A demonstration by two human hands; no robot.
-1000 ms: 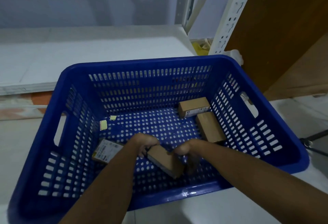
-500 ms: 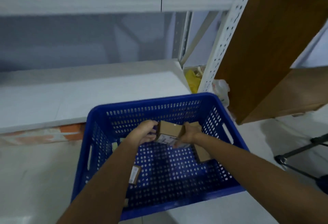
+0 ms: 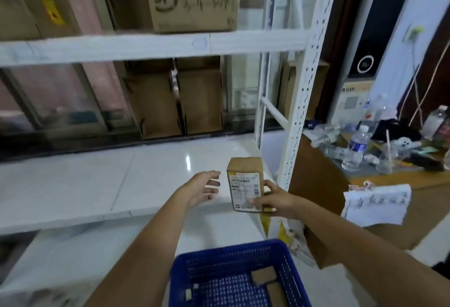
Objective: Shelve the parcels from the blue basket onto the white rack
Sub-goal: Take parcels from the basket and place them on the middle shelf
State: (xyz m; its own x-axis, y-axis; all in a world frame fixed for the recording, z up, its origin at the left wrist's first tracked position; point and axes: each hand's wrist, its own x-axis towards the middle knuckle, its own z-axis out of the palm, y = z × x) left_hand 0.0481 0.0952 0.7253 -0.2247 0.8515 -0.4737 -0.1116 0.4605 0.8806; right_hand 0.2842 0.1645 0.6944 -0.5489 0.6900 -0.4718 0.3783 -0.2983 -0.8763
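Observation:
A small brown parcel with a white label stands upright at the right end of the white rack's lower shelf. My right hand grips its lower right side. My left hand hovers just left of the parcel with fingers spread, holding nothing. The blue basket sits below at the bottom of the view. Two brown parcels lie at its right side and small scraps at its left.
The rack's perforated white upright rises just right of the parcel. An upper shelf beam carries a large SF carton. Brown cartons stand behind the rack. A cluttered wooden desk with water bottles and a paper note lies right.
Both hands lifted one parcel out of the basket and up to the lower shelf. My left hand let go of it and opened. The view tilted up from the basket to the rack.

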